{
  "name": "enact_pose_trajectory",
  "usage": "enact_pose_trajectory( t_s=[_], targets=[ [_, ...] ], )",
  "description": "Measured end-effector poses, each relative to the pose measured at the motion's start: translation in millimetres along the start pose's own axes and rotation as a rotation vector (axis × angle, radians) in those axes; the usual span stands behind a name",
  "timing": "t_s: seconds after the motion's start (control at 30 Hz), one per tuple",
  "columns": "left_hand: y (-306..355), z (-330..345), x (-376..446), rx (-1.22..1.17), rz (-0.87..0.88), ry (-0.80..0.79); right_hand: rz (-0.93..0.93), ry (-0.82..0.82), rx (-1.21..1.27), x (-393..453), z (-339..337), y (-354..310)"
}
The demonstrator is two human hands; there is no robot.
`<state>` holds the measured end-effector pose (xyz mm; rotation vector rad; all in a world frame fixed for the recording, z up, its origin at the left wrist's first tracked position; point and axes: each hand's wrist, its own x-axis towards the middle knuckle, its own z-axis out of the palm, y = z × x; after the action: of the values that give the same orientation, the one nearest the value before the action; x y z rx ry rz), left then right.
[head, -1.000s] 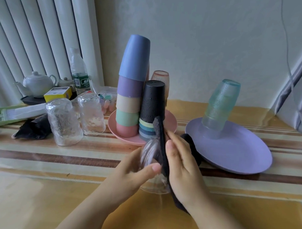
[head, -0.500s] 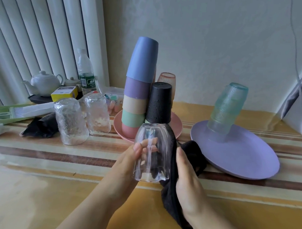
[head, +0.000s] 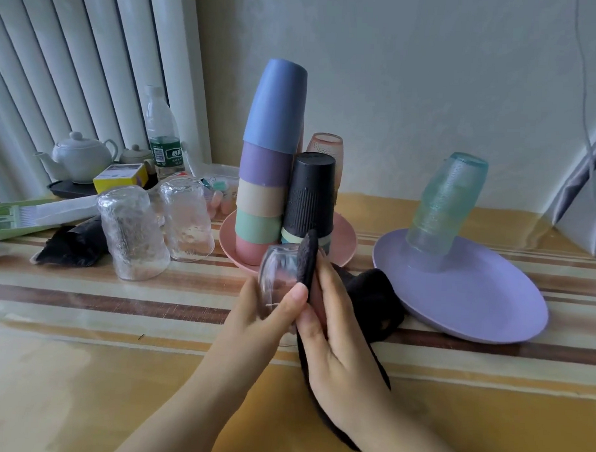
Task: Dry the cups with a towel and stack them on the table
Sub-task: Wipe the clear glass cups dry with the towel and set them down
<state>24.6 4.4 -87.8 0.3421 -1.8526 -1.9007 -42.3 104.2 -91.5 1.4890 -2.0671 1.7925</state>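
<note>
My left hand (head: 270, 312) grips a small clear glass (head: 277, 276), held upside down above the table. A black towel (head: 371, 302) is pressed against the glass's right side by my right hand (head: 340, 342), and the cloth trails under that hand onto the table. Behind, a pink plate (head: 346, 242) holds a tall stack of coloured cups (head: 270, 164) and a black cup (head: 311, 196) over a shorter stack. Two textured clear glasses (head: 132, 233) stand upside down at the left. A stack of green glasses (head: 446, 204) leans on the purple plate (head: 496, 300).
At the back left are a white teapot (head: 77, 155), a water bottle (head: 162, 136), a yellow box (head: 121, 177), a green grater (head: 16, 217) and a black bag (head: 71, 246). A pinkish glass (head: 325, 149) stands behind the black cup. The wall runs close behind the table.
The glass has turned in my left hand and the towel's edge has risen along its right side. My right hand has shifted up against the glass.
</note>
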Motion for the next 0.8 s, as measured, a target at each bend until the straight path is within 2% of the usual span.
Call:
enact_pose_trajectory(
  t_s=[0.2, 0.4, 0.6, 0.73, 0.8],
  targets=[
    [-1.1, -4.7, 1.2, -0.016, -0.002, -0.141, 0.157, 0.005, 0.196, 3.4, -16.3, -4.1],
    [-2.0, -9.9, 5.3, -0.119, 0.04, -0.164, 0.347, -0.023, 0.26, 6.7, -28.0, -10.2],
    [3.5, -19.1, 8.2, -0.21, 0.048, -0.015, 0.331, -0.17, 0.255, 3.6, -13.5, -0.6],
    [1.5, -27.2, 8.6, 0.062, 0.075, 0.223, 0.304, -0.24, -0.109, -1.8, -8.3, 10.5],
    [-1.1, -31.8, 9.2, 0.13, 0.092, 0.36, 0.315, -0.216, -0.141, -1.3, -7.8, 14.3]
  ],
)
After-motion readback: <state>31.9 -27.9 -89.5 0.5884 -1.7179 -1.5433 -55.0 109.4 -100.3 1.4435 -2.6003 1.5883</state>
